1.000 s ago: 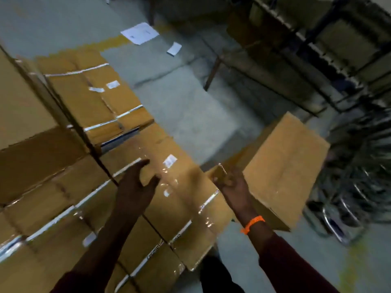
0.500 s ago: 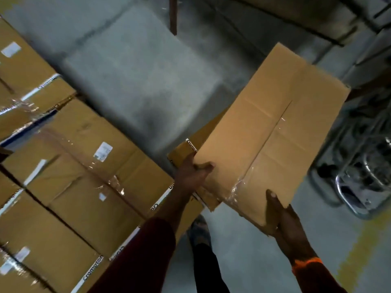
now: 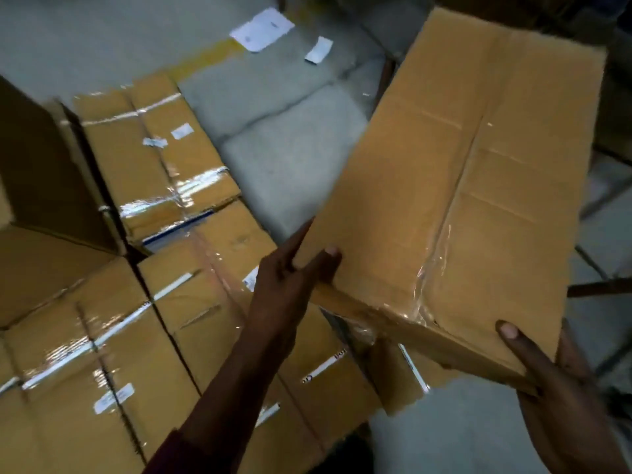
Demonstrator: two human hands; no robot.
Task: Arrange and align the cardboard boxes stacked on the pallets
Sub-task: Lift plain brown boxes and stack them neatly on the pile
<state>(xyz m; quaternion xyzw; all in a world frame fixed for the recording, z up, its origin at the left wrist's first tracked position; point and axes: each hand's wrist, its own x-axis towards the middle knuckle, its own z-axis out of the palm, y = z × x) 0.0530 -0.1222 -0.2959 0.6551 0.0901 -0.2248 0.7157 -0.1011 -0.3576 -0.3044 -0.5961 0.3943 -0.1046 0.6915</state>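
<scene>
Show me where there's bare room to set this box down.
Bare concrete floor lies open between the stacked boxes and the held box, up to the paper sheets. A smaller strip shows below the held box, between the stack's near edge and the right hand. The stack is packed edge to edge; the left hand grips the box beside it.

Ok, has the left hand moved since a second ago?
Yes. The left hand has left the top of the stacked boxes and gone right, past their white label, to grip the near corner of the carried box.

Paper sheets (image 3: 261, 29) on grey floor (image 3: 290, 159)
</scene>
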